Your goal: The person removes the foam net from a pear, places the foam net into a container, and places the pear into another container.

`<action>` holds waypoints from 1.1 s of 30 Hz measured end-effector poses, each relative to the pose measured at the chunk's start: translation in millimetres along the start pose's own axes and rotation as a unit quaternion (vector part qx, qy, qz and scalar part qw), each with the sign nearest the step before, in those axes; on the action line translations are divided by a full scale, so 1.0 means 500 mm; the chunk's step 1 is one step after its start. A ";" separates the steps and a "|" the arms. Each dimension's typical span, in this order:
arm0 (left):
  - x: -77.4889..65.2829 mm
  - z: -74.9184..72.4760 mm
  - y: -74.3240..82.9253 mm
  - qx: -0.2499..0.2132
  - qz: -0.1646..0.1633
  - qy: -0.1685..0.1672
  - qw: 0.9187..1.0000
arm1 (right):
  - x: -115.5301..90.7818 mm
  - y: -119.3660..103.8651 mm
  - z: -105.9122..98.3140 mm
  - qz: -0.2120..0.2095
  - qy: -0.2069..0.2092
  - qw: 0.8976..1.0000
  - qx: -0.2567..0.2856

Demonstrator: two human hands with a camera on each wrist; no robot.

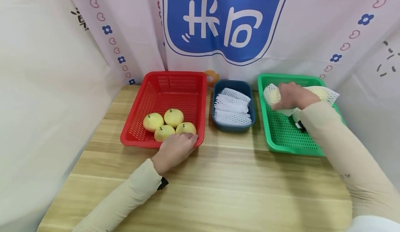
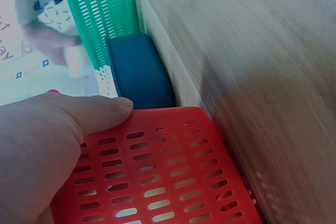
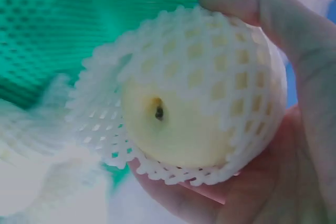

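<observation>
My right hand (image 1: 292, 94) grips a pale yellow pear (image 3: 173, 124) in a white foam net sleeve (image 3: 205, 77), over the back left of the green basket (image 1: 267, 134). In the right wrist view, fingers and thumb wrap round the netted fruit, with its stem end showing through the net's opening. Beside this hand lies another netted pear (image 1: 322, 93). My left hand (image 1: 176, 152) holds the front rim of the red basket (image 1: 131, 143) near its right corner, thumb along the outside; its other fingertips are hidden. Several bare pears (image 1: 173, 117) sit inside, one close to those fingers.
Between the baskets stands a dark blue bin (image 1: 232, 128) with several folded foam nets (image 1: 232, 101). A small black-and-white item (image 1: 300, 125) lies in the green basket, partly covered by the right arm. The wooden table (image 1: 218, 190) meets a printed curtain (image 1: 143, 34) behind.
</observation>
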State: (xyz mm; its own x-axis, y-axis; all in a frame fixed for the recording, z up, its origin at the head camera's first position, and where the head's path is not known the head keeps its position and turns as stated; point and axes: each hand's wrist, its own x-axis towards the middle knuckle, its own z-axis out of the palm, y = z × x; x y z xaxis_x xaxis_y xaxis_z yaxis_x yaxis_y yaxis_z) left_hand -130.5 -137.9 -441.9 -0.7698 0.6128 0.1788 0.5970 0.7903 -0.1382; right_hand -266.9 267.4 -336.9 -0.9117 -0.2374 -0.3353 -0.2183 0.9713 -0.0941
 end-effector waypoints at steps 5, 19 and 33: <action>-0.001 -0.001 -0.003 0.007 0.003 0.006 1.000 | -0.064 -0.058 -0.038 -0.052 0.047 0.998 -0.006; 0.000 0.006 0.001 -0.004 -0.009 0.000 1.000 | -0.193 -0.264 0.140 -0.202 0.041 0.978 -0.022; -0.018 -0.038 0.027 -0.087 0.007 0.131 0.988 | -0.174 -0.266 0.302 -0.256 0.091 0.958 -0.090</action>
State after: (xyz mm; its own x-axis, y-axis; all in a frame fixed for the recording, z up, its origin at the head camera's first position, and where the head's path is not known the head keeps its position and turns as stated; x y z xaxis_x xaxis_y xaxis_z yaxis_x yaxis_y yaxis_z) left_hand -111.3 -132.6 -426.9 -0.6898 0.5848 0.4269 0.6545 0.7557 0.0224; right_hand -106.2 157.0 -436.7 -0.7106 -0.6937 -0.1171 -0.6952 0.7180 -0.0343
